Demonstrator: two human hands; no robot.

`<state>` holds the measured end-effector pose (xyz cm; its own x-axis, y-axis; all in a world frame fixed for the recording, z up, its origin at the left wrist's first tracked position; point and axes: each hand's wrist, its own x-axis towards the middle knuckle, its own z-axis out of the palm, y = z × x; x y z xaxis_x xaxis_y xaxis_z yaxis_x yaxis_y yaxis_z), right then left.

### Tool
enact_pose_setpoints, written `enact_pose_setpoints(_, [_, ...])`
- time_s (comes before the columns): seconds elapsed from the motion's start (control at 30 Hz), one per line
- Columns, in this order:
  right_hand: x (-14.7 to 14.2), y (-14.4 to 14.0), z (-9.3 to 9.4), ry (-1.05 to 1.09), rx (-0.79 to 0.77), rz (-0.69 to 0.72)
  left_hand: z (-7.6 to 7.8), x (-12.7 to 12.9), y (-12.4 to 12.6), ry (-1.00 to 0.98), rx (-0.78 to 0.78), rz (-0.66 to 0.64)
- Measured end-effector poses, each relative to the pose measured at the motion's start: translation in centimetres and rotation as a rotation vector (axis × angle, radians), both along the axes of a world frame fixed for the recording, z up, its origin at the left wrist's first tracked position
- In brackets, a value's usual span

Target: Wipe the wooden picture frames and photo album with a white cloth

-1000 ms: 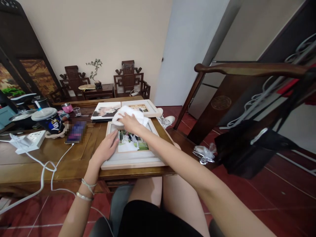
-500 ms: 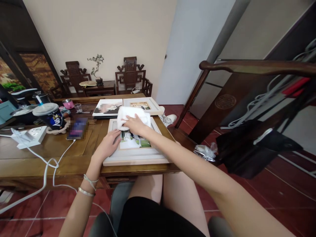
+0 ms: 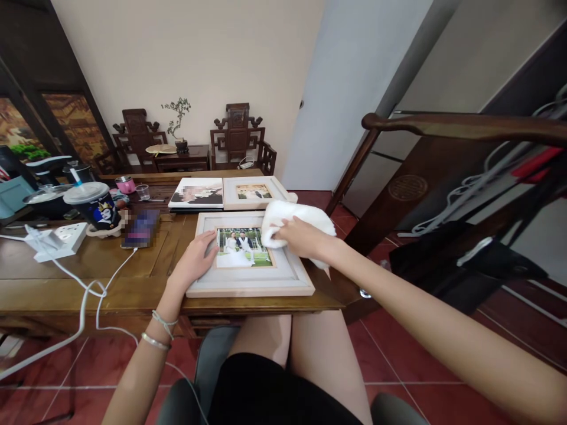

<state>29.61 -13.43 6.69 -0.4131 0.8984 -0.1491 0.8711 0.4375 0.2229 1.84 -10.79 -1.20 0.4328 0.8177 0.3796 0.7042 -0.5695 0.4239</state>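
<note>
Cables (image 3: 84, 295) trail over the left end of the table (image 3: 66, 283), running from a white power strip (image 3: 57, 239). Behind it stand a dark lidded cup (image 3: 95, 206) with a straw and a small pink pot (image 3: 126, 184); a phone (image 3: 140, 229) lies flat just right of the cup. Near the middle, the left hand (image 3: 195, 260) rests palm down on the left border of the frame (image 3: 248, 282), fingers spread loosely and flat, gripping nothing. The frame lies face up at the near edge of the table, a photo (image 3: 243, 248) showing in its centre. Behind it lie a photo book (image 3: 197, 193) and a second, smaller frame (image 3: 254, 192), side by side. The right hand (image 3: 301, 236) presses a white cloth (image 3: 296, 221) onto the frame's upper right corner, fingers curled over it; how tightly they grip is hard to tell, since the cloth hides the fingertips. Part of the cloth hangs past the table edge. Farther right rises a dark wooden chair (image 3: 443, 177).
</note>
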Motion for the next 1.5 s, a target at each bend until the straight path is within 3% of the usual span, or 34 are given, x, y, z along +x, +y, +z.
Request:
enact_pose_setpoints(0.17, [-0.2,-7.2,1.8,-0.041,-0.184,0.029,-0.1,0.1,0.0,-0.004,0.001,0.01])
enact_pose_setpoints(0.27, [-0.9,-9.3,2.5,-0.002,-0.216,0.058,0.0,0.2,0.1,0.005,0.008,0.017])
enact_pose_setpoints(0.5, [-9.3,-7.6,1.7,0.098,-0.125,0.426,-0.4,0.0,0.5,-0.033,0.02,0.03])
enact_pose_setpoints(0.63, [-11.9,-7.4,0.3,0.108,-0.058,0.481,-0.7,-0.2,0.8,-0.046,0.006,0.028])
enact_pose_setpoints(0.77, [-9.3,-8.5,0.0,0.115,-0.076,0.381,-0.7,-0.1,0.6,-0.016,0.02,0.011])
enact_pose_setpoints(1.03, [-1.2,-9.3,0.5,0.027,-0.09,-0.043,-0.3,0.1,0.1,0.032,-0.007,0.023])
enact_pose_setpoints(1.17, [0.4,-6.6,-0.8,0.066,-0.007,-0.078,-0.5,0.1,0.4,0.071,-0.002,0.023])
enact_pose_setpoints(1.37, [0.7,0.5,-2.9,0.226,0.156,-0.107,-1.1,-0.2,0.7,0.026,0.026,0.017])
enact_pose_setpoints(1.5, [0.7,3.2,-4.1,0.431,0.206,-0.142,-1.2,-0.3,0.3,-0.083,0.057,0.121])
